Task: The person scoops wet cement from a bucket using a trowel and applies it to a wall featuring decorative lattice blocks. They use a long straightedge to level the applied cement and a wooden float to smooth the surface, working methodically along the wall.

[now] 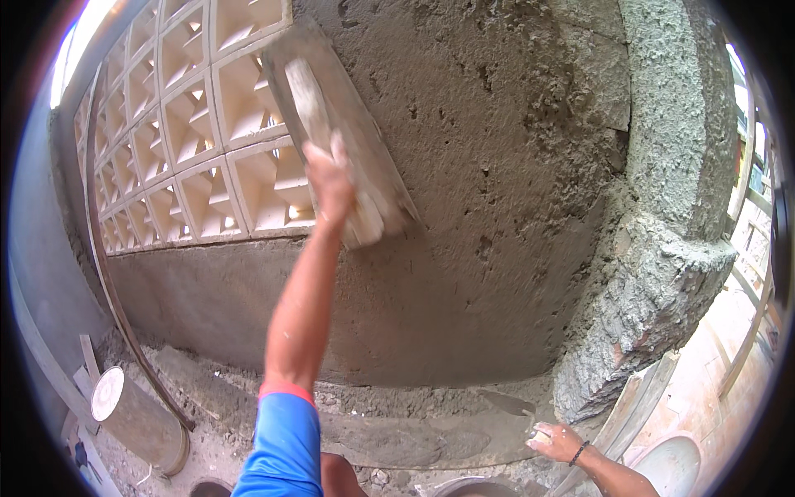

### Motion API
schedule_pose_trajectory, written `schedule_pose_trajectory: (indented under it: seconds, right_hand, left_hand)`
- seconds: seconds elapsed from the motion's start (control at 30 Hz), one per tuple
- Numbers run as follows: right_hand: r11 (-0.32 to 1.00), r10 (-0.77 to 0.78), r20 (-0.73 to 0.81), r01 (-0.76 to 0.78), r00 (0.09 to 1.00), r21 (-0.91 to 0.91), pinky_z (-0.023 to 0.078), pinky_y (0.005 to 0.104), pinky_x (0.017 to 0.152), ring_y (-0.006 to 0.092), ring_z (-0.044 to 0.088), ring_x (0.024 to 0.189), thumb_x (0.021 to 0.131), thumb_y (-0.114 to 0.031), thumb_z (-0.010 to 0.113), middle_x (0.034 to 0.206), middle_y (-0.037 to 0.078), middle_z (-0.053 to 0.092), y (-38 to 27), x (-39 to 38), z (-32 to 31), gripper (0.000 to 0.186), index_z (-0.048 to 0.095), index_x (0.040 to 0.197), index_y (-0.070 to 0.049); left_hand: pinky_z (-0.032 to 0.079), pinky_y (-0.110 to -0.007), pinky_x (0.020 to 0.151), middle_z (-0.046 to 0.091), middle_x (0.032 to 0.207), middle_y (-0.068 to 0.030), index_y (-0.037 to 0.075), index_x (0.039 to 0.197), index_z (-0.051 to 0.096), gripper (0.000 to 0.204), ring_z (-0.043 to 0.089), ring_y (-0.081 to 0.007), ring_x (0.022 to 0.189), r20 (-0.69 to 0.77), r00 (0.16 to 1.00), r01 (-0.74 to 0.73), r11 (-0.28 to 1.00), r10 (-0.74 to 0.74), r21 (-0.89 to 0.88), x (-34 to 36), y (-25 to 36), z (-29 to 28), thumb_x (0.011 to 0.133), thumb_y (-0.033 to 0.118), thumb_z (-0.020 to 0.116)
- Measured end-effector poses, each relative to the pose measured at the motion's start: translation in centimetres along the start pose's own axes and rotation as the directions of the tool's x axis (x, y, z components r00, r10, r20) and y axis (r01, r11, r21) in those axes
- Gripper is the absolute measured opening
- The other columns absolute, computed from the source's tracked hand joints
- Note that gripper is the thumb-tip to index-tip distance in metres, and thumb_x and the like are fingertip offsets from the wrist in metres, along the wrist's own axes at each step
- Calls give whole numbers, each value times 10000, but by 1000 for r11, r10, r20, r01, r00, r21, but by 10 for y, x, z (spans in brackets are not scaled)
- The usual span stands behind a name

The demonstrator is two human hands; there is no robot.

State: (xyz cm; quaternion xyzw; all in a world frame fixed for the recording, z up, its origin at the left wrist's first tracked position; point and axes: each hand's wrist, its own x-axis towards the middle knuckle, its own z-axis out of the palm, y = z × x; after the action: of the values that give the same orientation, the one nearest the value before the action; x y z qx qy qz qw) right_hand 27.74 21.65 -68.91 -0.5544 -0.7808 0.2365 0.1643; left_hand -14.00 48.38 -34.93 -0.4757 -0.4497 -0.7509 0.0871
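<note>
The left hand (pixel 330 178) grips a wooden float (pixel 339 132) flat on the wet plaster wall (pixel 497 207). The right hand (pixel 556 441) grips a trowel (pixel 509 404) down low. Most plaster is on, but looks rough.

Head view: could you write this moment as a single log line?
left hand: grips wooden float, flat on wet plaster wall | right hand: holds trowel, low by the wall's foot | bucket: lower left
</note>
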Motion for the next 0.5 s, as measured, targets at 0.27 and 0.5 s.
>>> schedule_pose_trajectory:
  seconds: [0.27, 0.5]
  right_hand:
    - [1000, 7, -19, -7, 1000, -10, 503, 431, 747, 413, 615, 837, 799, -438, 624, 901, 243, 637, -2, 15, -8, 510, 609, 1057, 2]
    - [1000, 30, 2, -30, 1000, 8, 491, 455, 748, 429, 604, 848, 817, -434, 609, 883, 265, 629, 9, 26, 4, 491, 600, 1098, -31]
  left_hand:
    - [472, -439, 867, 588, 1038, -309, -72, 1065, 457, 518, 584, -409, 1012, 120, 991, -87, 965, 58, 249, 122, 102, 33, 881, 399, 571]
    - [509, -457, 822, 603, 977, -315, -83, 1075, 409, 474, 618, -418, 929, 259, 965, -91, 976, 37, 198, -5, 103, 63, 901, 331, 560]
